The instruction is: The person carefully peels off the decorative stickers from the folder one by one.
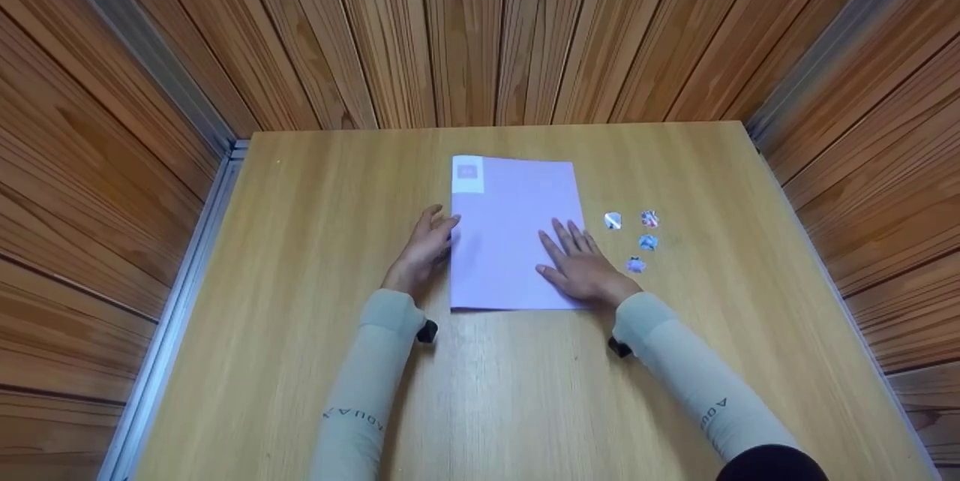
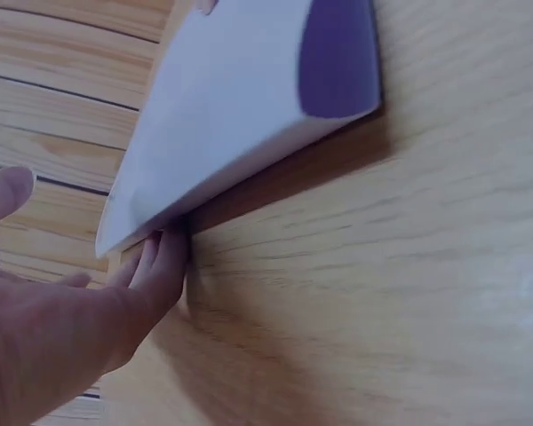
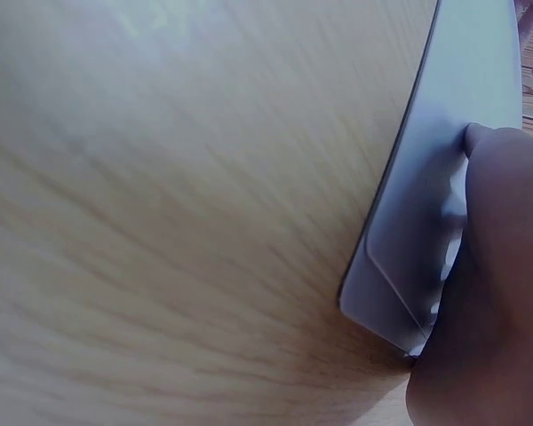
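Observation:
A lilac file folder (image 1: 510, 241) lies closed on the table, with a white label (image 1: 468, 174) at its upper left corner. In the left wrist view its thick spine (image 2: 240, 164) stands slightly off the wood. My left hand (image 1: 425, 248) is at the folder's left edge; its fingertips (image 2: 164, 257) reach under the spine, while the thumb stays apart from the cover. My right hand (image 1: 581, 267) rests flat on the lower right of the cover, fingers spread. Seen from the right wrist, that hand (image 3: 497, 266) hides part of the folder's corner.
Several small shiny stickers or cut-outs lie right of the folder, among them a bluish one (image 1: 648, 242) and a purple one (image 1: 636, 265). Wood-plank walls (image 1: 465, 38) enclose the table (image 1: 315, 226) at the back and both sides.

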Action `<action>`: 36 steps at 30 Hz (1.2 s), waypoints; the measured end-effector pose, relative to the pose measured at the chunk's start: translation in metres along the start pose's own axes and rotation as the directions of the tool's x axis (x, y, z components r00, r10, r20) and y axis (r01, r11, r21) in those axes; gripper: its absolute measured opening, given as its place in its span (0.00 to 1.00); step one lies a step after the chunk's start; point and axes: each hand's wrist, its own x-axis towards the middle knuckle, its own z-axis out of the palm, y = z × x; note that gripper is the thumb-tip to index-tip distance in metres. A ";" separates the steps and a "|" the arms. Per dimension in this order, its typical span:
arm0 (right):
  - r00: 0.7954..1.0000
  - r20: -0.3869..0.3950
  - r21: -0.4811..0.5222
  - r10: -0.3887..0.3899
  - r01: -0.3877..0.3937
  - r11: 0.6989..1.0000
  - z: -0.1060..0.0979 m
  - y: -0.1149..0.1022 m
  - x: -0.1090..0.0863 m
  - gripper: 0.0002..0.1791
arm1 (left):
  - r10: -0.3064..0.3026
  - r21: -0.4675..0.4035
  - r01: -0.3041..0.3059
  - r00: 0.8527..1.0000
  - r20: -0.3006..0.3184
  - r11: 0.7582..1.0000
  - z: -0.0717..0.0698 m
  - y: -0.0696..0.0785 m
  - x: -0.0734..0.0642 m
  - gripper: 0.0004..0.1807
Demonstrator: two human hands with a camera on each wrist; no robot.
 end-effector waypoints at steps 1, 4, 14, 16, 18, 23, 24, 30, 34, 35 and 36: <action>1.000 0.001 -0.003 0.000 0.000 1.000 0.000 0.000 0.000 0.40 | -0.007 -0.020 0.007 1.000 0.006 1.000 0.000 0.001 0.000 0.38; 1.000 0.007 -0.013 0.005 -0.005 1.000 0.001 0.000 0.000 0.40 | -0.032 -0.044 0.032 0.999 0.006 0.999 0.000 0.004 0.001 0.35; 1.000 0.007 -0.008 0.000 0.000 1.000 0.001 -0.001 0.002 0.40 | -0.123 -0.101 0.123 0.992 0.001 0.987 -0.005 0.016 0.004 0.28; 1.000 0.002 -0.010 -0.003 0.003 1.000 0.002 0.000 0.002 0.40 | -0.137 -0.081 0.137 0.991 0.007 0.987 -0.004 0.017 0.004 0.28; 1.000 -0.001 -0.020 -0.004 0.004 1.000 0.002 0.001 0.001 0.40 | -0.145 -0.054 0.146 0.989 0.018 0.988 -0.002 0.017 0.004 0.28; 1.000 -0.006 -0.034 -0.010 0.010 0.999 0.001 0.002 0.000 0.40 | -0.140 -0.028 0.142 0.989 0.051 0.989 -0.002 0.019 0.005 0.25; 1.000 -0.007 -0.031 -0.016 0.016 0.999 0.000 0.003 0.000 0.40 | -0.143 -0.029 0.144 0.988 0.054 0.989 -0.002 0.019 0.005 0.25; 0.999 0.006 -0.029 -0.035 0.035 0.999 -0.002 0.005 -0.003 0.41 | -0.169 0.016 0.169 0.983 0.068 0.986 -0.007 0.021 0.006 0.23; 0.999 0.018 -0.026 -0.049 0.050 0.998 -0.004 0.006 -0.004 0.42 | -0.165 0.086 0.158 0.983 0.082 0.984 -0.010 0.023 0.008 0.25; 0.998 0.021 -0.024 -0.056 0.056 0.998 -0.005 0.007 -0.004 0.42 | -0.162 0.104 0.153 0.983 0.084 0.983 -0.010 0.023 0.008 0.26; 0.998 0.025 -0.020 -0.060 0.060 0.998 -0.006 0.007 -0.004 0.43 | -0.161 0.117 0.151 0.983 0.087 0.982 -0.010 0.024 0.008 0.27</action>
